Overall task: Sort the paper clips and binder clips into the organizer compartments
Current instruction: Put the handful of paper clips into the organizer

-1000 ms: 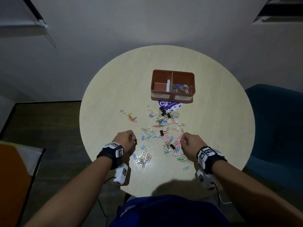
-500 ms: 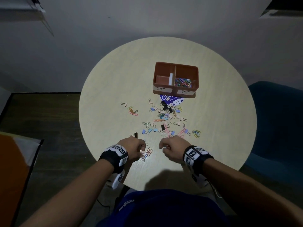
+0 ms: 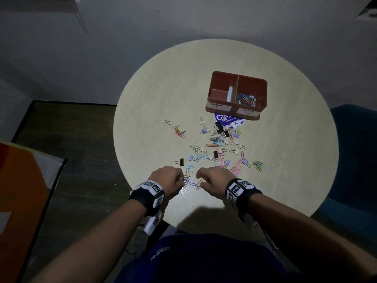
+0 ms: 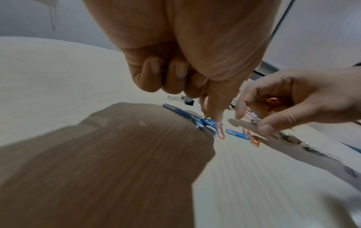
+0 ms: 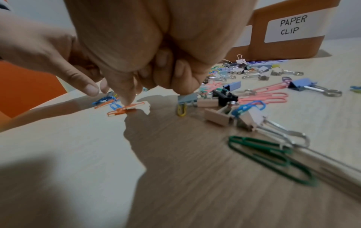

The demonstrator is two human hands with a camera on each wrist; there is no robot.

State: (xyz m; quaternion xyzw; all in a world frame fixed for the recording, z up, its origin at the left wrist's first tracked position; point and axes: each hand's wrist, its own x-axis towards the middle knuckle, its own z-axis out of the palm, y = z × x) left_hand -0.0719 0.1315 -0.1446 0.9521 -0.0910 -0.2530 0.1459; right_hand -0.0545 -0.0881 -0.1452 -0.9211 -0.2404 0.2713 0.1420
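Note:
Paper clips and binder clips (image 3: pixel 219 149) lie scattered on the round table (image 3: pixel 153 94). The brown organizer (image 3: pixel 263 92) stands at the back, with coloured paper clips (image 3: pixel 245 99) in its right compartment, labelled PAPER CLIP (image 5: pixel 293 25). My left hand (image 3: pixel 182 177) has curled fingers, and its thumb and forefinger pinch a blue and orange paper clip bunch (image 4: pixel 208 125). My right hand (image 3: pixel 201 178) is curled with a pink clip (image 4: pixel 273 101) in its palm. Its forefinger tip presses an orange paper clip (image 5: pixel 125 110) on the table.
A blue round lid (image 3: pixel 228 121) lies in front of the organizer. A black binder clip (image 3: pixel 181 161) sits just beyond my left hand. Green paper clips (image 3: pixel 258 166) lie to the right. A blue chair (image 3: pixel 357 150) stands at the table's right; an orange board (image 3: pixel 22 190) lies left.
Both hands have drawn back toward me and closer together, onto the near paper clips. The black binder clip that was at my left fingertips now lies on the table.

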